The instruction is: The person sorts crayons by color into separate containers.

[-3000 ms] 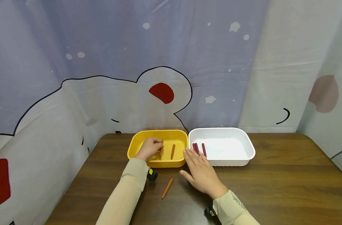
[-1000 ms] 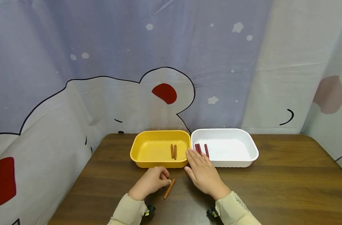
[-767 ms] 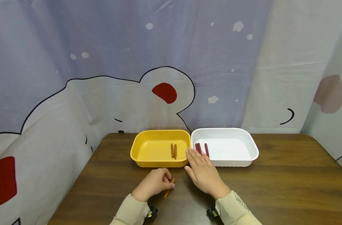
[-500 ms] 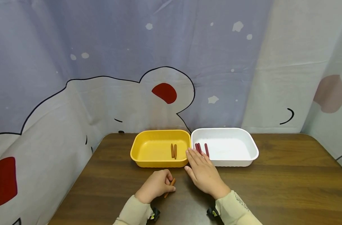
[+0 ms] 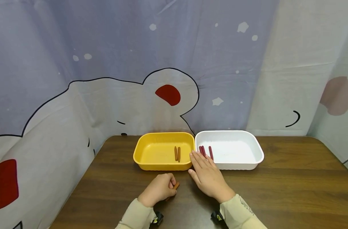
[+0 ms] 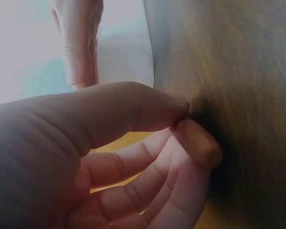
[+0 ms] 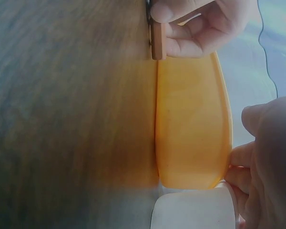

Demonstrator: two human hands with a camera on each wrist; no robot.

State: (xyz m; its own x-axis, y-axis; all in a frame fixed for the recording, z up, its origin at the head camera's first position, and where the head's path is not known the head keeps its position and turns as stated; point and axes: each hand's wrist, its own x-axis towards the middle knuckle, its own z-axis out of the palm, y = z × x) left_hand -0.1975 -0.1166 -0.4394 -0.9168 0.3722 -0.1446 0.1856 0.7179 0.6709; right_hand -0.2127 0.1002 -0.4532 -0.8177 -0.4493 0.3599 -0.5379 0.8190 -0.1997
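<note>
My left hand (image 5: pixel 159 190) pinches a short orange-brown stick (image 6: pixel 199 143) between thumb and fingers, low over the wooden table in front of the yellow tray (image 5: pixel 151 167). One end of that stick pokes out past the fingertips; its middle is covered by the hand. In the right wrist view its faceted side (image 7: pixel 158 40) shows close beside the table surface. My right hand (image 5: pixel 209 179) lies with straight fingers over the meeting rims of the yellow tray and the white tray (image 5: pixel 237 166). Two orange-brown sticks (image 5: pixel 179 154) lie side by side inside the yellow tray.
Three dark red sticks (image 5: pixel 210 152) lie at the left end of the white tray, partly behind the right fingertips. Both trays stand against each other at the far edge of the table (image 5: pixel 291 178). A printed curtain (image 5: pixel 225 63) hangs behind it.
The left hand has left a stick in the yellow tray beside another, come back to the table and gripped the stick lying there. The right hand stays at the tray rims.
</note>
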